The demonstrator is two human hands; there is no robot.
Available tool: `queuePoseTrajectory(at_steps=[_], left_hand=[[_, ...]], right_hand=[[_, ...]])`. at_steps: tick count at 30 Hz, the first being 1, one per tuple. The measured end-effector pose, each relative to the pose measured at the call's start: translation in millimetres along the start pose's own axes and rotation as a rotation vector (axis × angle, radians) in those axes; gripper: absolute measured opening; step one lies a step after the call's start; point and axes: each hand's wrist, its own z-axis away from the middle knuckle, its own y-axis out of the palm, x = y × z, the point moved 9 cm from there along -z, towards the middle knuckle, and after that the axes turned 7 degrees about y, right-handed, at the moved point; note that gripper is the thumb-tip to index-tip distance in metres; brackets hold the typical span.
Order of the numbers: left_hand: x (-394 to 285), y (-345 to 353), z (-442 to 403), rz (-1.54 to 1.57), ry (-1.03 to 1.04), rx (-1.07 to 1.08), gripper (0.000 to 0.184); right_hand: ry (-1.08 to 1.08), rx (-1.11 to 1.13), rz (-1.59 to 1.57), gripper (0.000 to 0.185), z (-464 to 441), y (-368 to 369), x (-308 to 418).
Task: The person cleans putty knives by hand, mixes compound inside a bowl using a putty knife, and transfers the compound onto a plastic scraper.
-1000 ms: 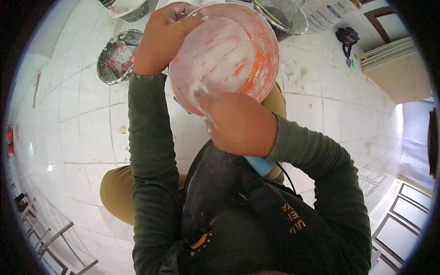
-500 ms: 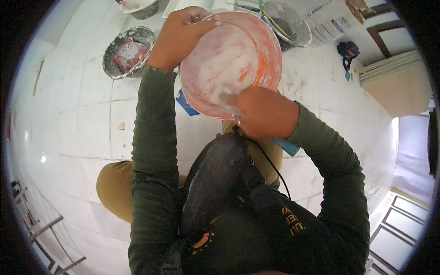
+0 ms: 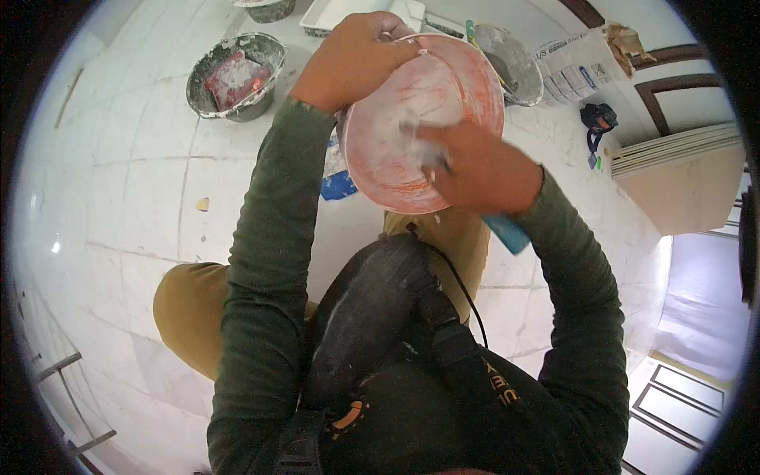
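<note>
A round red bucket (image 3: 388, 134), its inside smeared with white paste, is tilted with its opening facing me. My left hand (image 3: 356, 59) grips its upper left rim, fingers over the edge. Across the lower right of the opening is my right hand (image 3: 483, 168), closed on a blurred scraper (image 3: 426, 150) whose blade is at the bucket's inside. The scraper's teal handle (image 3: 507, 234) sticks out below that hand. Just under the bucket's left side, a blue and white item (image 3: 339, 185) lies on the floor.
A dark bucket (image 3: 271, 89) holding a red, paste-covered piece stands upper left. Behind the red bucket are a white tray (image 3: 317, 28) and another dark bucket (image 3: 532, 83). A black pouch (image 3: 598, 119) and stacked boards (image 3: 673, 178) lie right. My bent knee (image 3: 186, 309) is lower left.
The bucket and both hands have shifted right in view. My right hand has moved upward over the bucket's opening with the scraper. More of the blue and white item shows.
</note>
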Motion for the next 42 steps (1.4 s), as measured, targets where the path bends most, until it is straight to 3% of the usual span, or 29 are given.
queuePoseTrajectory(at_steps=[7, 13, 15, 17, 19, 21, 28, 30, 31, 34, 36, 40, 42], left_hand=[[2, -1, 4, 0.018, -0.029, -0.025, 0.030], [-9, 4, 2, -0.116, 0.011, 0.034, 0.030], [-1, 0, 5, -0.026, -0.025, -0.009, 0.031], [7, 0, 7, 0.046, -0.093, 0.001, 0.031], [0, 0, 9, 0.096, -0.192, 0.074, 0.032], [21, 4, 7, 0.135, -0.143, 0.045, 0.033], [19, 3, 9, 0.175, -0.222, -0.018, 0.041], [7, 5, 7, 0.129, -0.105, 0.013, 0.042], [1, 5, 6, 0.107, -0.046, 0.028, 0.042], [15, 7, 9, -0.043, -0.227, 0.122, 0.042], [16, -1, 8, 0.063, -0.169, 0.014, 0.042], [5, 0, 5, -0.030, 0.020, -0.021, 0.040], [4, 4, 6, 0.035, -0.097, -0.008, 0.039]], right_hand=[[0.004, 0.185, -0.007, 0.045, 25, 41, -18], [0.112, -0.027, -0.148, 0.039, 6, 2, -39], [0.020, 0.078, -0.060, 0.039, 18, 20, -32], [0.147, 0.298, -0.119, 0.039, 25, 38, -43], [0.121, 0.178, -0.141, 0.037, 17, 14, -38], [0.110, -0.033, -0.270, 0.034, 7, -21, -38], [-0.187, -0.295, -0.067, 0.033, -26, -67, -18], [-0.264, -0.359, -0.029, 0.034, -30, -65, -12], [-0.202, -0.297, -0.016, 0.035, -29, -49, -22], [-0.010, -0.085, -0.037, 0.037, -9, -7, -42], [0.143, 0.099, -0.149, 0.038, 2, 9, -47], [0.151, -0.065, -0.293, 0.037, -6, -29, -54], [0.091, -0.155, -0.206, 0.035, -16, -58, -46]])
